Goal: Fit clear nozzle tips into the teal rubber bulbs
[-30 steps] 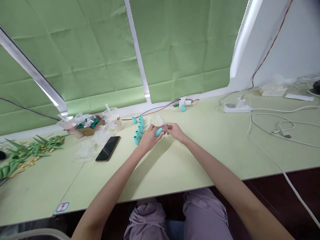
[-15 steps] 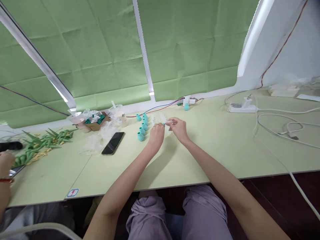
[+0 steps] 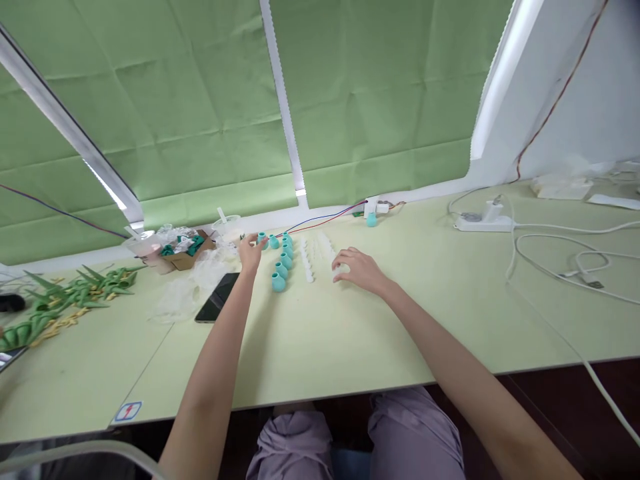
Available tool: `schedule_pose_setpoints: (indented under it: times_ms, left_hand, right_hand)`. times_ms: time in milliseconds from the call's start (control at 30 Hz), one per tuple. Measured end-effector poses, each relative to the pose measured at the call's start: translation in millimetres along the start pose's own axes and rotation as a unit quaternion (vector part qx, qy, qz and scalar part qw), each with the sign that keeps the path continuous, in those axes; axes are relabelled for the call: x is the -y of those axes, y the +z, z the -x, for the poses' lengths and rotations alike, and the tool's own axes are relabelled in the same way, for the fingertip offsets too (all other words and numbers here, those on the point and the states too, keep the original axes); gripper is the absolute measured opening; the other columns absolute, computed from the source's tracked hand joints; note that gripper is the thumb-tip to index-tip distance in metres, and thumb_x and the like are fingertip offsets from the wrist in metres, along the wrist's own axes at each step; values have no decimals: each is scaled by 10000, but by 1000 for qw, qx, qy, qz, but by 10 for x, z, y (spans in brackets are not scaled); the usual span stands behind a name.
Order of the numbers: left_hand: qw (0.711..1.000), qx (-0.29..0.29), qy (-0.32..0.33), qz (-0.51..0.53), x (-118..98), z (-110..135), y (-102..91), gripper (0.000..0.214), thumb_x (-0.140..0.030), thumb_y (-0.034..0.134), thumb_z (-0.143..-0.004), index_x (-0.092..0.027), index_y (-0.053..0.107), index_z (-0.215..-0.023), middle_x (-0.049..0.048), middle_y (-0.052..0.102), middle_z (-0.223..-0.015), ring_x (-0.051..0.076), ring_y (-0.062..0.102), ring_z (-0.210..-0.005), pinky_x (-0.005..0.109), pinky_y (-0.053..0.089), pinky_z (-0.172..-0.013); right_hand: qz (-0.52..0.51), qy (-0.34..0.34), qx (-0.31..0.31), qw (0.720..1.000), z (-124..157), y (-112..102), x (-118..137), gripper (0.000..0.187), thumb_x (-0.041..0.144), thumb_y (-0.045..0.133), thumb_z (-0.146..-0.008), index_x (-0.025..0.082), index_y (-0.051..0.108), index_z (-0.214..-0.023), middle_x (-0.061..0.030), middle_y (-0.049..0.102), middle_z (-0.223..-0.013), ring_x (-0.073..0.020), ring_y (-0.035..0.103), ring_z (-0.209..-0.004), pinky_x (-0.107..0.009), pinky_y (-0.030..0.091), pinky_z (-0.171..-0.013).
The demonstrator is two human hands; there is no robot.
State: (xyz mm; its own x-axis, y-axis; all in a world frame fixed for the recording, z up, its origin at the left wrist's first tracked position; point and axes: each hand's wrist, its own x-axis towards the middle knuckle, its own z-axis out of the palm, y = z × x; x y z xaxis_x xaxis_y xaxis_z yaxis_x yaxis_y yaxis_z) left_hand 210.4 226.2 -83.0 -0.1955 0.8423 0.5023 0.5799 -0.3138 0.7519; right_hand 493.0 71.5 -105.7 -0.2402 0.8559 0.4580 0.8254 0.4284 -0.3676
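My left hand (image 3: pixel 251 253) is at the far left of the turquoise pots, its thumb and fingers around one small round turquoise pot (image 3: pixel 262 237). Right beside it stands another turquoise pot (image 3: pixel 273 242), and a row of several more (image 3: pixel 281 269) runs toward me. My right hand (image 3: pixel 359 268) hovers low over the table, fingers curved and apart from the thumb, at the near end of some clear pieces (image 3: pixel 326 245). Something whitish shows by its fingertips, too faint to name. Between the hands lies a line of small white pieces (image 3: pixel 307 261).
A black phone (image 3: pixel 219 298) and crumpled plastic bags (image 3: pixel 183 290) lie to the left. Behind are a cardboard box (image 3: pixel 193 253) and plastic cups (image 3: pixel 150 250). Green and yellow pieces (image 3: pixel 75 297) are at far left. A power strip (image 3: pixel 484 221) with white cables sits right.
My hands were together at the middle, holding a small piece. Now they are apart: the left has moved left to a turquoise pot, the right down by the clear pieces.
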Motion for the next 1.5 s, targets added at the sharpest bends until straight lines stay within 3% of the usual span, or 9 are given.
schedule_pose_setpoints:
  times_ms: [200, 367, 500, 633, 867, 1067, 1133, 1333, 1500]
  left_hand:
    - [995, 44, -72, 51, 616, -55, 221, 401, -368, 690, -621, -130, 657, -942, 92, 657, -911, 182, 581, -724, 303, 462, -707]
    - [994, 33, -79, 70, 795, -108, 382, 417, -384, 682, -629, -135, 650, -962, 93, 658, -921, 166, 595, -754, 282, 473, -719]
    - [994, 42, -75, 65, 806, -159, 457, 394, -368, 677, -630, -136, 647, -946, 88, 665, -909, 184, 608, -813, 294, 475, -756]
    - [994, 40, -74, 64, 726, -147, 487, 350, -324, 664, -652, -123, 632, -937, 103, 663, -929, 204, 615, -833, 310, 481, -770]
    - [992, 29, -84, 90, 657, -98, 475, 450, -296, 667, -669, -128, 549, -1070, 125, 617, -1006, 194, 603, -872, 332, 489, -804]
    - [988, 55, -102, 99, 763, -108, 428, 543, -333, 682, -665, -132, 496, -1134, 117, 568, -1015, 181, 582, -874, 351, 480, -825]
    - [989, 33, -104, 98, 777, -92, 388, 522, -353, 667, -681, -140, 500, -1127, 125, 512, -1099, 167, 569, -865, 357, 472, -846]
    - [978, -179, -88, 66, 669, 17, 230, 306, -263, 496, -791, -120, 536, -1059, 119, 435, -1132, 126, 522, -781, 337, 454, -864]
    - [981, -187, -37, 41, 607, 27, 214, 269, -290, 452, -799, -140, 559, -995, 101, 458, -1074, 140, 512, -738, 358, 450, -862]
  right_hand:
    - [37, -40, 90, 994, 14, -27, -20, 143, 199, 701, -696, 296, 681, -799, 24, 626, -927, -175, 531, -918, -309, 288, -762]
    - [42, -14, 124, 991, 17, -4, -17, 306, 189, 676, -690, 299, 643, -972, 21, 642, -935, -189, 538, -943, -321, 282, -764]
    - [15, -10, 129, 991, 16, -18, -10, 311, 231, 680, -679, 302, 642, -979, 6, 626, -958, -208, 525, -965, -337, 292, -792]
    - [-94, 8, 102, 990, 1, -95, -14, 339, 318, 724, -647, 310, 649, -977, -1, 580, -976, -178, 520, -856, -342, 330, -825]
    - [-274, 40, 37, 960, -20, -239, -77, 399, 412, 716, -654, 263, 654, -1019, -29, 545, -943, -147, 457, -759, -296, 387, -762]
    - [-387, 111, -58, 914, -16, -228, -249, 379, 450, 610, -732, 228, 633, -1039, -24, 546, -900, -128, 468, -741, -268, 406, -731]
    - [-373, 143, -117, 909, -25, -160, -362, 383, 467, 561, -755, 218, 630, -1038, -31, 555, -901, -129, 467, -719, -270, 413, -721]
    - [-235, 305, -277, 881, -340, -30, -1033, 401, 353, 478, -734, 175, 576, -1079, -61, 576, -930, -166, 505, -713, -315, 429, -715]
    - [34, 293, -215, 931, -965, -285, -1535, 515, 241, 511, -746, 177, 452, -1254, -123, 481, -1183, -242, 463, -1042, -351, 369, -892]
